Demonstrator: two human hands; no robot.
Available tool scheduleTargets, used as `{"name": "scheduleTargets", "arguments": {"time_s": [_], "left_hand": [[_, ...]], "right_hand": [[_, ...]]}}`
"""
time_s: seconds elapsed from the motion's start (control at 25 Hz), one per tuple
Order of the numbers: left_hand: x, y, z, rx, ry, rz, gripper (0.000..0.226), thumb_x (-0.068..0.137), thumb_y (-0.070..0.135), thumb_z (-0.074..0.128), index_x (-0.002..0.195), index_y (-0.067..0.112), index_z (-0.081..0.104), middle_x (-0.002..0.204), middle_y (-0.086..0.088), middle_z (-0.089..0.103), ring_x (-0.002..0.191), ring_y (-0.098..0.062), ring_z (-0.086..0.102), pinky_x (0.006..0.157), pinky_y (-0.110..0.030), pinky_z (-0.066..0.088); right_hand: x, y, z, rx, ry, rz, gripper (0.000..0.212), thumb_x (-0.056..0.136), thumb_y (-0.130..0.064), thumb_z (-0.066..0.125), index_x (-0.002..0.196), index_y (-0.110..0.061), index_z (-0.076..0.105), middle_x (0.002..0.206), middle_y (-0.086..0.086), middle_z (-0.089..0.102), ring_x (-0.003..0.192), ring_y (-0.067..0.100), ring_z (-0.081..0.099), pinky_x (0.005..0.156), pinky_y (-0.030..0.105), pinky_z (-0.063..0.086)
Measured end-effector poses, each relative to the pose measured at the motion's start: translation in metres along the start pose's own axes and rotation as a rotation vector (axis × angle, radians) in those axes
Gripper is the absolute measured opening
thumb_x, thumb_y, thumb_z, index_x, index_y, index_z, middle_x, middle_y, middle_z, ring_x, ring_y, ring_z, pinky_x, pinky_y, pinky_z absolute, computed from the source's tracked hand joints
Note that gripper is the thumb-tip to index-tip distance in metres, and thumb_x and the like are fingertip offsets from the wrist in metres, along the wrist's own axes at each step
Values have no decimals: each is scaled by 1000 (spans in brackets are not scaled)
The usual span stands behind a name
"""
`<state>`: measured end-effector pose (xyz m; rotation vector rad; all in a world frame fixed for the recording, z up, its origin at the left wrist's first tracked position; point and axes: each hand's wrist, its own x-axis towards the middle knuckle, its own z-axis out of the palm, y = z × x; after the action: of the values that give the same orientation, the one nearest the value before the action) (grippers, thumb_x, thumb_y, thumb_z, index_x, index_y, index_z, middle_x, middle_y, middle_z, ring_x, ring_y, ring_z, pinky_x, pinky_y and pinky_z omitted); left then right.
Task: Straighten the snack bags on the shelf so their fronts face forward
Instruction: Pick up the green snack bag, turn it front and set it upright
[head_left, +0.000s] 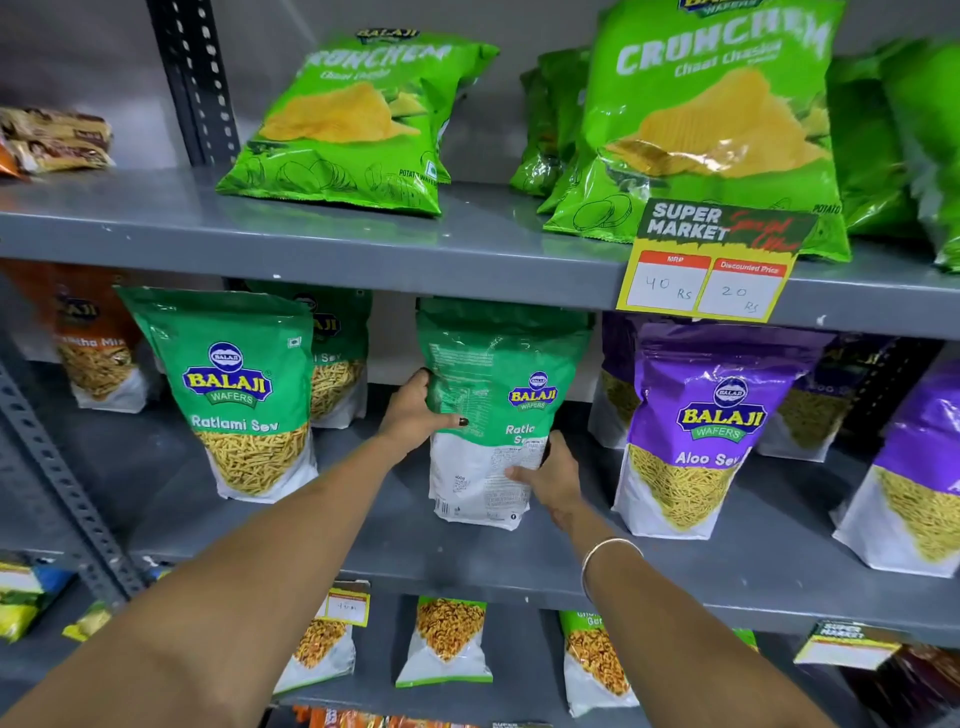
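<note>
Bag (493, 405) turned, back panel showing

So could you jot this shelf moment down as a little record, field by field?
setting: grey metal shop shelf
held item: green Ratlami Sev bag, middle shelf, turned so its printed back and part of its front show
left hand: grips the bag's left edge
right hand: holds the bag's lower right side
neighbour to the left: Ratlami Sev bag, front facing forward
neighbour to the right: purple Aloo Sev bag, front facing forward
shelf above: green Crunchem bags, price card
task state: held bag not yet squared
</note>
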<state>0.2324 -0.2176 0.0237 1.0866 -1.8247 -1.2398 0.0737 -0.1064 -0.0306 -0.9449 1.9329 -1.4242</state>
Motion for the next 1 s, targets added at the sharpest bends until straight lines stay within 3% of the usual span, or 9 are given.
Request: {"name": "scheduleTargets", "arguments": {"time_s": [0.16,0.24,0.32,0.52,0.68,0.76,0.8,0.88,1.0], "left_hand": [[0,-6,-4,5,-88,-88,52,67,-1,78,112,7,52,120,-14,64,111,-27,61,101,-45,48],[-7,-9,-6,41,-195,-161,51,71,-3,74,115,8,50,120,-11,63,109,-26,59,89,-37,52],[-11,-14,-8,86,-261,-232,41,79,-4,64,110,15,47,111,-6,59,102,-20,53,72,-27,45],[-13,-21,-11,66,-192,-304,18,91,1,44,92,17,53,98,-6,60,86,-17,59,85,-31,41],[-14,-26,-14,64,-234,-306,34,91,-4,42,121,5,52,91,-4,62,70,-7,62,71,-23,44],[-15,-27,-14,68,-250,-322,39,90,-5,40,126,4,51,89,-4,63,60,-2,66,69,-21,44],[-16,-27,-12,59,-254,-328,40,89,-5,42,127,4,50,88,-3,63,63,-3,67,71,-23,45],[-18,-27,-9,32,-258,-338,45,88,-6,47,131,5,48,101,-5,61,89,-13,61,82,-31,45],[-22,-28,-5,-11,-314,-355,53,87,-4,52,137,13,44,124,-1,54,110,-14,48,93,-35,36]], "right_hand": [[-1,1,3,-16,3,-13,55,68,6,75,115,3,47,117,17,64,97,18,58,87,29,47],[4,0,2,-72,-8,-4,56,68,1,77,114,3,46,120,18,63,106,26,60,93,35,48],[9,1,3,-182,4,22,59,68,-9,80,113,3,44,124,20,57,116,33,54,98,42,46],[10,-6,9,-180,13,171,54,74,-14,75,97,-8,27,115,18,51,109,39,59,84,56,54],[6,-2,8,-158,-94,142,48,71,-2,73,98,-9,35,107,13,55,97,26,56,91,44,52],[4,-3,2,-55,-259,145,59,68,3,76,113,-9,40,117,12,55,103,21,53,95,37,46],[4,-4,-1,-14,-343,148,74,67,3,78,127,-8,35,126,10,52,113,20,52,101,35,44],[-1,-7,2,-24,-423,152,97,66,-2,80,139,-7,16,135,5,42,125,18,44,110,33,37],[-10,-8,11,-143,-408,128,92,66,-10,82,131,-6,17,126,0,39,119,12,42,101,25,37]]}}
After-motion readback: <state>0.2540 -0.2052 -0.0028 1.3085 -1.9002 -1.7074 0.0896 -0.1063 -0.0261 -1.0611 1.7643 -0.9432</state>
